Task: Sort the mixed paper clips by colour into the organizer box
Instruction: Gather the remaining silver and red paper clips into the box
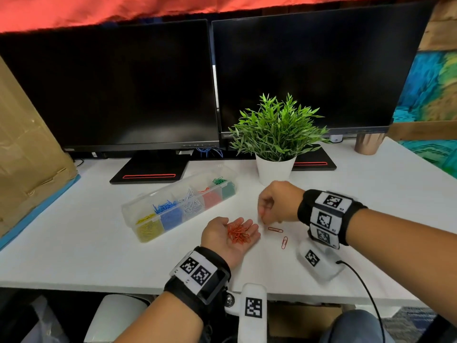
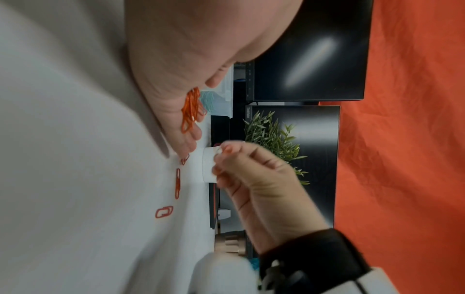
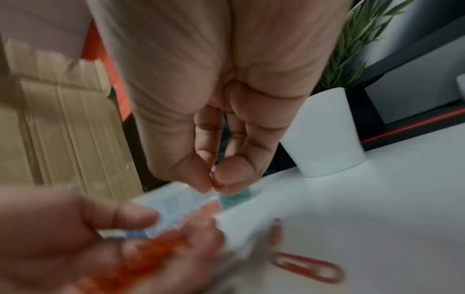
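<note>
- My left hand (image 1: pixel 228 233) lies palm up on the desk (image 1: pixel 74 231), fingers relaxed and flat, a loose heap of red clips (image 1: pixel 238 233) resting in the palm; nothing is clamped, they just sit there.
- My right hand (image 1: pixel 277 203) hovers just beside it, thumb and forefinger pinched on one red clip (image 3: pixel 216 182), the other fingers curled in.
- Two more red clips lie flat on the desk: the nearer clip (image 1: pixel 275 229) just beyond my left fingertips and the farther clip (image 1: pixel 284 242) a little closer to me. The left wrist view shows a third, partly hidden under my left fingertips.
- The organizer box (image 1: pixel 138 209) sits open to the left of both hands, with yellow, blue, white, red and green clips each in their own compartment; the red compartment (image 1: pixel 212 197) is second from the far end.
- I judge these clips nearly weightless, thin, stiff wire with a smooth coating, so they slide on the desk and hook into each other in a heap.
- A flat one is best taken by pressing one rounded end so the other tips up, then pinching across the narrow width with the fingertips.
- The heap in my palm will spill if I tilt carelessly; I would cup the hand before carrying it over the red compartment.
</note>
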